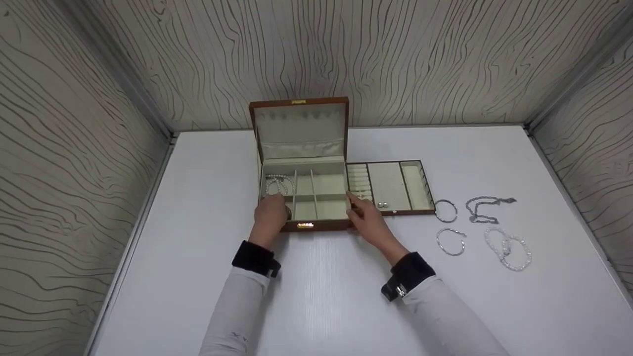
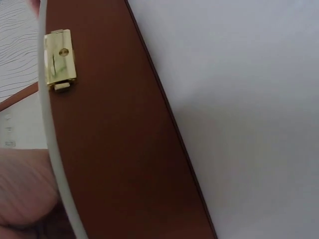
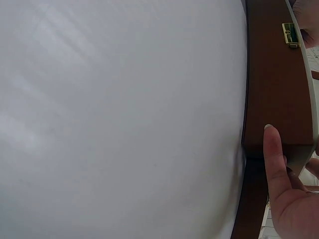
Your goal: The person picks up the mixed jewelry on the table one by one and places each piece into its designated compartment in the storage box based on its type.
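An open brown jewelry box (image 1: 328,225) with pale lining stands on the table. My left hand (image 1: 270,213) reaches into its front-left compartment, where the box wall and the hand itself hide the fingertips. Part of a round, dark-edged thing (image 1: 288,212) shows beside that hand, too small to identify. My right hand (image 1: 367,217) holds the front right corner of the box. Its thumb (image 3: 272,144) lies on the brown front face, while other fingers reach round the side. A pearl necklace (image 1: 280,178) lies coiled in the back-left compartment.
A jewelry tray (image 1: 388,178) with ring rolls and pearl earrings (image 1: 382,204) adjoins the box's right side. Farther right lie a silver bangle (image 1: 446,211), another bangle (image 1: 451,242), a chain necklace (image 1: 482,210) and a pale beaded strand (image 1: 517,257). The raised lid (image 1: 300,123) stands behind.
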### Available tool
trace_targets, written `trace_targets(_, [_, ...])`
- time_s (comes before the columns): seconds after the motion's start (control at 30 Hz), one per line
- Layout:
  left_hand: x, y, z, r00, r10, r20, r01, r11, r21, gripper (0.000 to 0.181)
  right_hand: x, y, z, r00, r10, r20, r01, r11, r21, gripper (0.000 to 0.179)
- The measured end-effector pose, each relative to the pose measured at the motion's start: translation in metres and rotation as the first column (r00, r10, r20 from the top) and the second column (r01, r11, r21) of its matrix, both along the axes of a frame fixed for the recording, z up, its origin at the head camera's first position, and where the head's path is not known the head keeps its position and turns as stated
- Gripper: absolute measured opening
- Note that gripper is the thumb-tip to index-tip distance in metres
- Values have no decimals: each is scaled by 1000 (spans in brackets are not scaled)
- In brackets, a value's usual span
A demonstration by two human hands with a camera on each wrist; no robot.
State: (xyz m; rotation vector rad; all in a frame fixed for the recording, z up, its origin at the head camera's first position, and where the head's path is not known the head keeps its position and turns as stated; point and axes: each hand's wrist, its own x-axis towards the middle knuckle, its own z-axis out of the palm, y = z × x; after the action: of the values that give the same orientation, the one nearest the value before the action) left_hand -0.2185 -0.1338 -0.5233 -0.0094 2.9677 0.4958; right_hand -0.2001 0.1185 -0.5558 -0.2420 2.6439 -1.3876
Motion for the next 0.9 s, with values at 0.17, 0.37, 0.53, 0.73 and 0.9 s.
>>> trace_targets(0.17, [8, 1, 6, 1000, -3, -12, 3, 1000, 11, 12, 0, 0, 1, 1000, 4, -14, -4, 1000, -3, 50])
trace_targets(0.37, [20, 1, 16, 995, -91, 37, 94, 994, -61, 21, -1, 0, 0, 1000, -3, -21, 2, 1000, -13, 50])
trace_targets(0.53, [28, -1, 18, 977, -176, 117, 181, 983, -40, 39, -1, 0, 0, 1000, -4, -17, 4, 1000, -14, 50])
trace_targets(0.73, [34, -2, 10, 975, -186, 122, 186, 982, 17, 49, 0, 0, 0, 1000, -7, -25, 7, 1000, -8, 49])
trace_targets(0.9, [37, -4, 10, 979, -194, 58, 192, 981, 34, 37, 0, -1, 0, 1000, 1, -15, -1, 1000, -10, 50])
